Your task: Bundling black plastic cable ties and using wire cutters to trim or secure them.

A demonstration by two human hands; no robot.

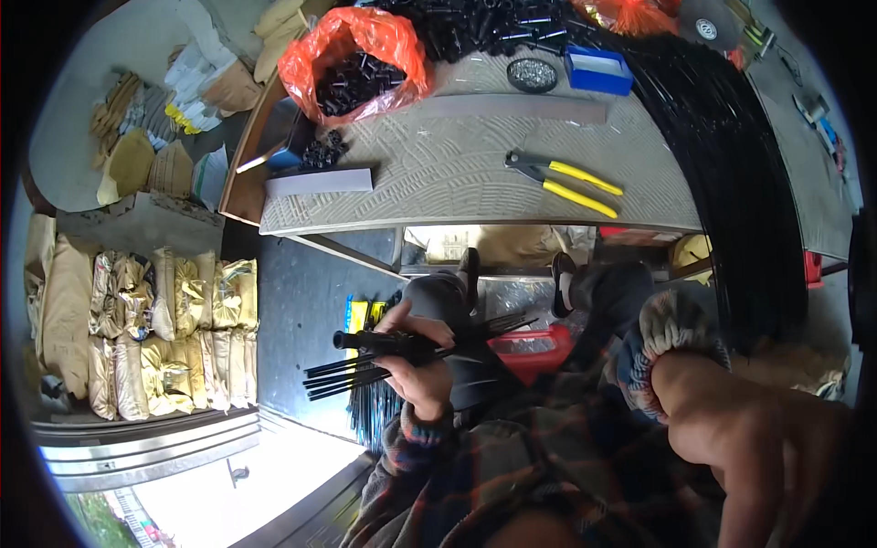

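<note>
A textured grey workbench [429, 187] carries yellow-handled pliers [585, 177] right of its centre, toward its near edge. An open blue box [598, 82] and a round black dish [533, 90] of small shiny pieces sit farther back on the workbench. A short pale strip [322, 181] lies at its left front corner. Left of the workbench and nearer, tan wrapped bundles [174, 356] form two rows; crumpled sacks [146, 164] lie beyond its left side.

On our side of the table [438, 196], the lower edge crops our right hand [744, 425]; our left hand [425, 382] partly hides the black rods [340, 378].
</note>
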